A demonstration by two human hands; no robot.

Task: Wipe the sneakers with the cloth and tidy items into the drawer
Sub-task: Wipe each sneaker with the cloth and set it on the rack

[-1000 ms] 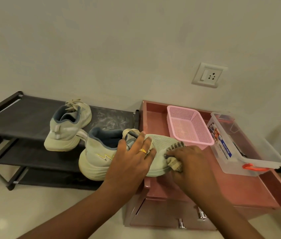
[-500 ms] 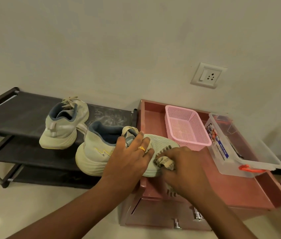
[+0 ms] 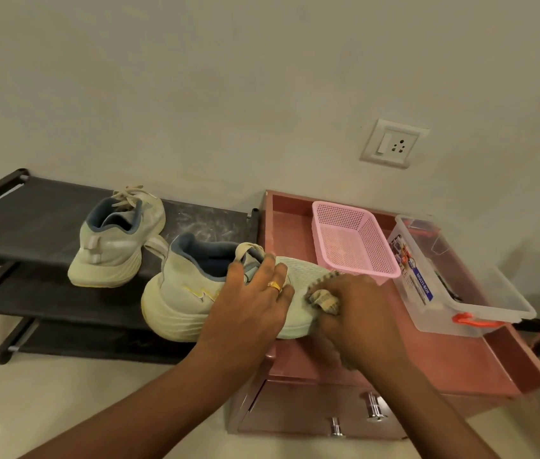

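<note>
Right grip (image 3: 358,313) balls the cloth (image 3: 323,299) against the sneaker (image 3: 182,293), left grip (image 3: 255,303) clasping its top.

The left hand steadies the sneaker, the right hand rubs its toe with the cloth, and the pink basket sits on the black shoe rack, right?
No. In the head view the pink basket sits on the reddish drawer unit, not the black shoe rack; the rest stands.

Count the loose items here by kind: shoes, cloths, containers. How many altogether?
Sneakers: 2
Cloth: 1
Pink basket: 1
Clear plastic box: 1
Total: 5
</note>
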